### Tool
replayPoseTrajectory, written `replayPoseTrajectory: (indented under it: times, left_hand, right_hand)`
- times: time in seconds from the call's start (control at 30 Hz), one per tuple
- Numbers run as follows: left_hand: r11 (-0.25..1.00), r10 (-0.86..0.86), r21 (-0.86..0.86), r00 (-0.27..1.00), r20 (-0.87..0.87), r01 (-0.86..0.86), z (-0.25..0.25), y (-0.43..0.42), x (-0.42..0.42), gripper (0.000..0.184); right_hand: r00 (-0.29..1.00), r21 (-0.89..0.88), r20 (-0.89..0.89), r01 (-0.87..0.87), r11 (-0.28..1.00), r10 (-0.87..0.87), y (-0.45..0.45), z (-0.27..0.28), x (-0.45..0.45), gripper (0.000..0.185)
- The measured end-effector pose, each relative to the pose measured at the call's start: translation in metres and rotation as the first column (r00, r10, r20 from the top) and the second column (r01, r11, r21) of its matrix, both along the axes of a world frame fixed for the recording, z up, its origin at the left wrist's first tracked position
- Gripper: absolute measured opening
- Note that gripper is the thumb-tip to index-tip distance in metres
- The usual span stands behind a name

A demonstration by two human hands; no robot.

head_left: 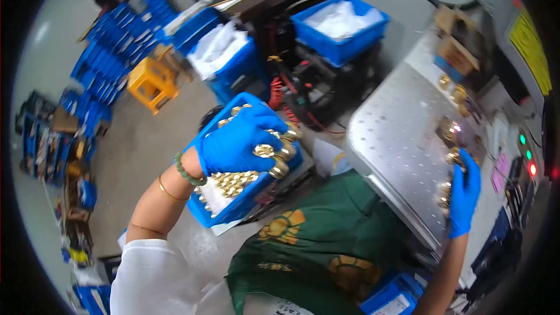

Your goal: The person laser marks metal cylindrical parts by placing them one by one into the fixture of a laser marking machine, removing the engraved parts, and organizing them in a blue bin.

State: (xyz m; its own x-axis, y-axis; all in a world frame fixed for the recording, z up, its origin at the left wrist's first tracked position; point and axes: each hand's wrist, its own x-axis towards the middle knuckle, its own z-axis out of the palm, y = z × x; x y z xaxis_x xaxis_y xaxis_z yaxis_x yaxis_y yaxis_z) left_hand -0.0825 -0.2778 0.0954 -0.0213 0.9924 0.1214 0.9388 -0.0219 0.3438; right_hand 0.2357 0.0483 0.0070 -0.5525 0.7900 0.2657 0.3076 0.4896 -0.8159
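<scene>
My left hand (239,140), in a blue glove, is closed around several shiny gold-coloured round metal pieces (280,168) above a blue bin (201,213). Rows of similar gold pieces (233,184) lie inside that bin on white material. To the right, my gloved right hand (465,195) reaches over a perforated metal plate (396,140). Its fingertips close on one gold piece (455,156) there. Another gold piece (444,193) stands beside that hand, and a further one (448,131) sits behind it with a bright glint. The exact kind of the pieces is unclear.
More gold pieces (458,93) stand at the plate's far edge, near a cardboard box (458,46). Lit green and red buttons (528,154) are at the right. Blue bins with white lining (338,20) stand behind, and a yellow stool (153,84) is on the floor.
</scene>
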Motion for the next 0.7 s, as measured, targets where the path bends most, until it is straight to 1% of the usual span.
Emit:
replayPoseTrajectory:
  times: [0.03,0.07,0.1,0.17,0.2,0.27,0.3,0.37,0.4,0.43,0.5,0.53,0.63,0.7]
  left_hand:
    - [0.995,0.096,0.015,0.995,-0.015,-0.095,-0.011,-0.032,-0.009,0.026]
    - [0.975,0.219,-0.025,0.974,-0.056,-0.220,-0.023,-0.067,-0.019,0.026]
    - [0.937,0.340,-0.063,0.939,-0.053,-0.343,-0.026,-0.091,-0.018,0.026]
    - [0.793,0.568,-0.156,0.807,-0.159,-0.589,-0.044,-0.137,-0.016,0.025]
    - [0.786,0.578,-0.157,0.800,-0.160,-0.599,-0.053,-0.154,-0.014,0.025]
    - [0.645,0.699,-0.119,0.646,-0.306,-0.755,-0.076,-0.181,-0.005,0.021]
    - [0.640,0.704,-0.120,0.642,-0.303,-0.759,-0.090,-0.190,0.002,0.021]
    - [0.636,0.687,-0.098,0.619,-0.381,-0.766,-0.109,-0.200,0.015,0.021]
    - [0.473,0.752,-0.372,0.586,-0.301,-0.798,-0.112,-0.197,0.021,0.023]
    - [0.474,0.752,-0.374,0.588,-0.298,-0.797,-0.120,-0.197,0.028,0.023]
    - [0.508,0.767,-0.245,0.563,-0.309,-0.826,-0.134,-0.194,0.044,0.022]
    - [0.525,0.771,-0.208,0.564,-0.295,-0.825,-0.136,-0.193,0.051,0.021]
    - [0.544,0.782,-0.186,0.575,-0.241,-0.818,-0.146,-0.190,0.061,0.020]
    - [0.597,0.745,-0.181,0.624,-0.237,-0.782,-0.146,-0.191,0.061,0.021]
  right_hand:
    - [1.000,0.020,-0.013,-0.010,1.000,0.010,0.005,-0.006,0.003,0.034]
    - [0.999,0.012,-0.024,-0.042,0.999,0.042,0.006,-0.008,0.003,0.034]
    - [0.999,0.026,-0.023,-0.036,0.999,0.036,0.007,-0.008,0.003,0.034]
    - [0.999,0.036,-0.019,-0.043,0.998,0.044,0.010,-0.009,0.004,0.035]
    - [0.999,0.053,0.001,-0.045,0.998,0.045,0.012,-0.009,0.005,0.035]
    - [0.999,0.072,0.015,-0.053,0.996,0.052,0.016,-0.013,0.008,0.035]
    - [0.998,0.073,0.017,-0.060,0.996,0.058,0.017,-0.014,0.008,0.035]
    - [0.999,0.060,0.029,-0.045,0.997,0.044,0.018,-0.014,0.009,0.035]
    - [0.999,0.061,0.031,-0.046,0.997,0.044,0.018,-0.014,0.008,0.035]
    - [0.999,0.057,0.018,-0.052,0.997,0.052,0.017,-0.014,0.009,0.035]
    - [0.998,0.056,0.008,-0.057,0.997,0.057,0.017,-0.013,0.009,0.034]
    - [0.998,0.053,0.013,-0.063,0.997,0.063,0.017,-0.013,0.009,0.034]
    - [0.998,0.079,0.014,-0.064,0.995,0.063,0.016,-0.012,0.008,0.034]
    - [0.999,0.112,0.011,-0.043,0.993,0.042,0.012,-0.011,0.006,0.034]
